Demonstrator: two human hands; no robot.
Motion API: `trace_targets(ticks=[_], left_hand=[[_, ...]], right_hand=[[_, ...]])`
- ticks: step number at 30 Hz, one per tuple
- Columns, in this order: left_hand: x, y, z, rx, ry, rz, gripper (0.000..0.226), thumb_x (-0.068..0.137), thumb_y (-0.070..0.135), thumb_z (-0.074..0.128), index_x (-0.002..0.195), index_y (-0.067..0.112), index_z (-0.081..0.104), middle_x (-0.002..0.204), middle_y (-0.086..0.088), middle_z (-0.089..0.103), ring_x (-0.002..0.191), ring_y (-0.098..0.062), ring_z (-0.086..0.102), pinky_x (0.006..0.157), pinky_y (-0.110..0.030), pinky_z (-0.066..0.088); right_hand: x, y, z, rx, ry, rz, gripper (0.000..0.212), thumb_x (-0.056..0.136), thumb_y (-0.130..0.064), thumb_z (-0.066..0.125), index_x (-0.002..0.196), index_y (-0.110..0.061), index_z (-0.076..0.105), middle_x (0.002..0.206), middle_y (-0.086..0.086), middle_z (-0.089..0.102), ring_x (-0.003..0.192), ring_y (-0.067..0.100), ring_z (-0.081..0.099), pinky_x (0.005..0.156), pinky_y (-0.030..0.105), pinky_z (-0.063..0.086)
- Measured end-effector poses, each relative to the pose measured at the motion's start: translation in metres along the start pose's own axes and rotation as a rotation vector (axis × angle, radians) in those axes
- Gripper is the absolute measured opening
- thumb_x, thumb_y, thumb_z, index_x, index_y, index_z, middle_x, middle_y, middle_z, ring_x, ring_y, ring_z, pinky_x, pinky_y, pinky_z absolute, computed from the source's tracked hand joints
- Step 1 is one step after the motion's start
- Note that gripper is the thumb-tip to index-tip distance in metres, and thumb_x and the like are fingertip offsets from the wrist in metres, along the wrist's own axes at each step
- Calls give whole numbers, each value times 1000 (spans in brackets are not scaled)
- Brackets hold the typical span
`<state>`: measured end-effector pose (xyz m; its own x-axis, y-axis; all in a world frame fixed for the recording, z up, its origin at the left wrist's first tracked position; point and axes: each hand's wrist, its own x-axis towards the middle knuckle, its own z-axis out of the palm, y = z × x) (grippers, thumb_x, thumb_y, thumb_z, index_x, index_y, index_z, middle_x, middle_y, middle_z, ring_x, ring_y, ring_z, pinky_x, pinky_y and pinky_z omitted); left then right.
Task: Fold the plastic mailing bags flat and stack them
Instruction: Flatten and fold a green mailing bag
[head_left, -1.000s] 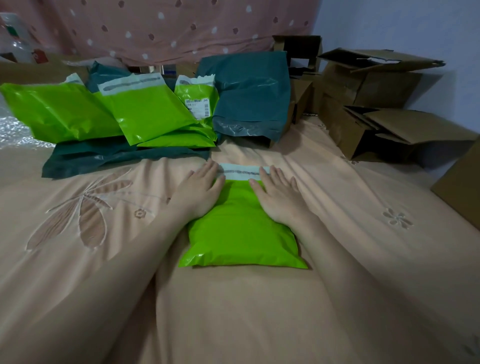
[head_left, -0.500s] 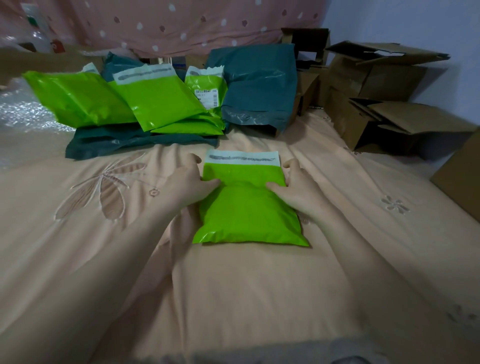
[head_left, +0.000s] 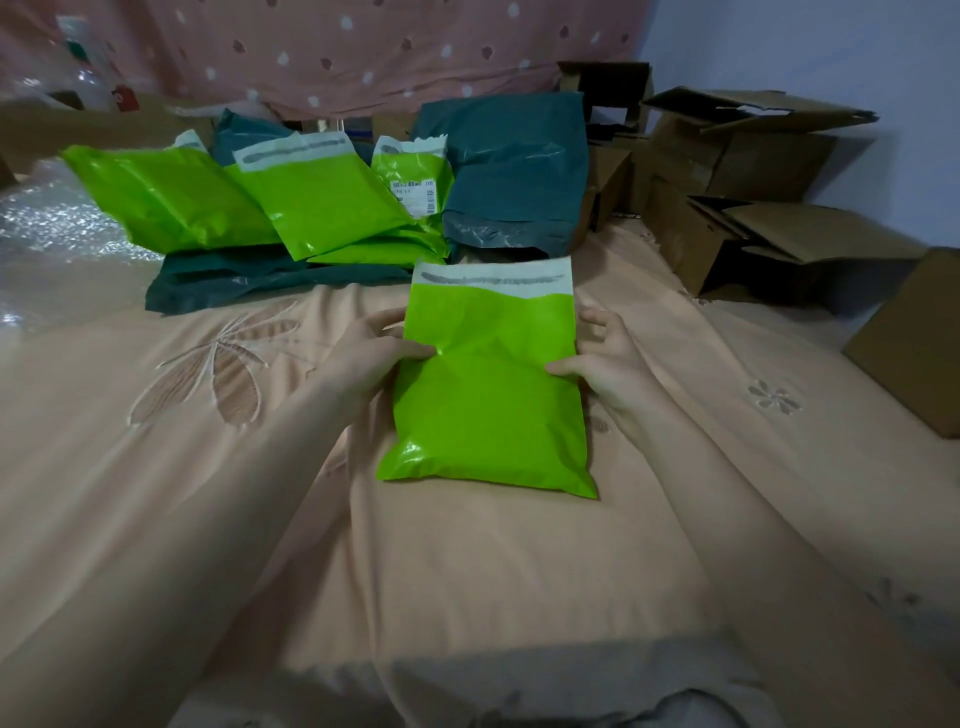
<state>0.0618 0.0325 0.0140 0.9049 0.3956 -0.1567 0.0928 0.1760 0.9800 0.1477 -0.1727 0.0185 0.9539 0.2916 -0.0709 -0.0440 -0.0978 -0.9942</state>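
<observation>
A bright green mailing bag (head_left: 488, 395) with a white adhesive flap at its far end is raised at that end, its near edge resting on the peach bedspread (head_left: 467, 571). My left hand (head_left: 371, 353) pinches its left edge, thumb on top. On the bag's right edge, my right hand (head_left: 597, 358) pinches with thumb on top and fingers spread behind. Behind lie more bags: green bags (head_left: 317, 200) leaning on dark teal bags (head_left: 514, 171).
Opened cardboard boxes (head_left: 737, 171) crowd the far right, and another box (head_left: 914, 343) sits at the right edge. Bubble wrap (head_left: 57, 228) lies at the far left. A pink dotted curtain (head_left: 337, 47) hangs behind.
Both hands went from pressing flat on the bag's top to gripping its side edges. The flap end has lifted and unfolded upward, so the bag now looks longer.
</observation>
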Motion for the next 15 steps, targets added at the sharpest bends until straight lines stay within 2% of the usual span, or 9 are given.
trace_targets(ticks=[3,5,8,10,13,15], left_hand=[[1,-3,-1,48,16,22,30,83,-8,55,99,17,63,82,1,68,70,-12,64,59,-18,52],[5,-6,-3,74,24,33,27,84,-6,55,87,19,64,75,4,68,67,-9,61,60,-17,49],[9,-9,-6,98,27,64,24,84,-6,56,80,17,64,60,9,68,59,-7,61,57,-16,49],[11,-11,-9,165,40,117,21,84,-3,59,79,17,65,62,6,67,61,-8,59,61,-18,49],[10,-10,-14,321,55,190,26,85,-2,59,78,22,65,66,8,63,54,1,56,54,-13,44],[13,-12,-18,379,35,183,26,86,0,59,79,25,65,64,11,64,54,1,57,52,-13,44]], right_hand=[[2,1,-1,-7,24,-39,58,72,25,56,118,-6,41,87,10,60,69,16,57,59,28,47],[3,2,-2,-44,11,-70,47,72,24,54,111,-4,50,93,15,60,71,18,58,58,25,49],[1,1,-2,-85,-1,-122,32,77,20,52,98,-2,60,81,6,62,69,13,58,56,16,48],[1,4,-3,-132,32,-140,27,79,15,53,89,-7,64,75,1,62,64,11,56,51,16,45],[2,10,-7,-268,97,-183,30,79,5,56,78,-23,67,64,0,55,56,13,48,51,25,35],[0,10,-9,-326,121,-204,36,79,3,54,66,-30,63,56,-4,50,55,11,45,51,25,32]])
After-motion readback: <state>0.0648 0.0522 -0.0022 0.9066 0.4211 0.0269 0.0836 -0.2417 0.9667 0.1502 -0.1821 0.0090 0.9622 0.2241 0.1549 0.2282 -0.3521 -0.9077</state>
